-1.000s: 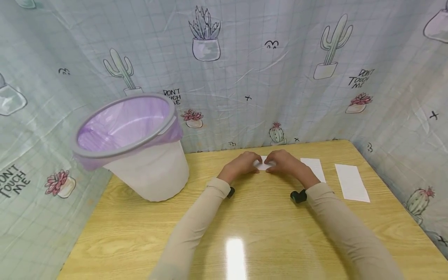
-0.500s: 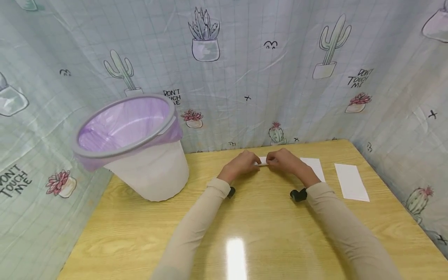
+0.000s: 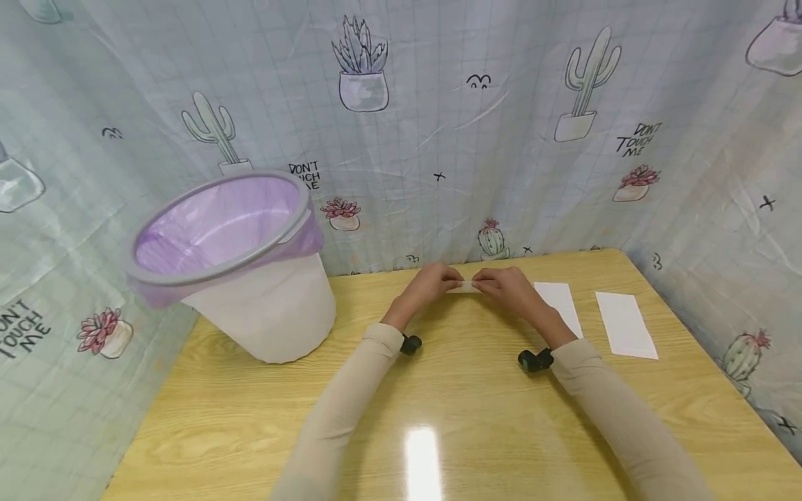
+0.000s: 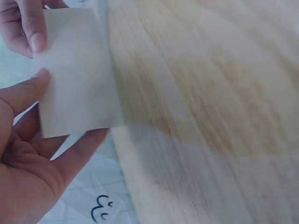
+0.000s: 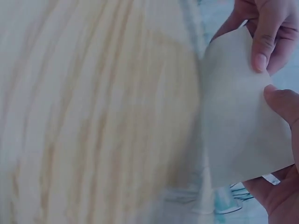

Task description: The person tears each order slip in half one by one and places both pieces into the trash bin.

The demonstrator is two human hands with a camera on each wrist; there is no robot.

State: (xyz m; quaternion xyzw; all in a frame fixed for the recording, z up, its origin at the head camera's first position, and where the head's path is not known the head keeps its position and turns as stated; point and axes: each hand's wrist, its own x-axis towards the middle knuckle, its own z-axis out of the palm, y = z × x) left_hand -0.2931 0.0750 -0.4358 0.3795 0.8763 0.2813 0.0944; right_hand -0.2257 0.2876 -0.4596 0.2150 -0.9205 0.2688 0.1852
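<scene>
A small white sheet of paper [image 3: 464, 287] is held between both hands near the table's far edge. My left hand [image 3: 431, 285] pinches it on the left, thumb on the near face and fingers behind. My right hand [image 3: 510, 291] pinches it the same way on the right. In the left wrist view the paper [image 4: 77, 74] looks nearly flat, with the two thumbs close together at one long edge. The right wrist view shows the paper [image 5: 238, 112] slightly curved.
Two more white paper sheets, a nearer one [image 3: 560, 305] and a farther one [image 3: 626, 325], lie on the wooden table [image 3: 476, 403] to the right. A white bin [image 3: 276, 306] with a purple liner stands at the left. A cactus-print curtain [image 3: 426, 132] hangs behind.
The paper, seen lying with its face up between the hands a second ago, now shows as a narrow strip gripped by both hands. The left hand has shifted slightly left and up.
</scene>
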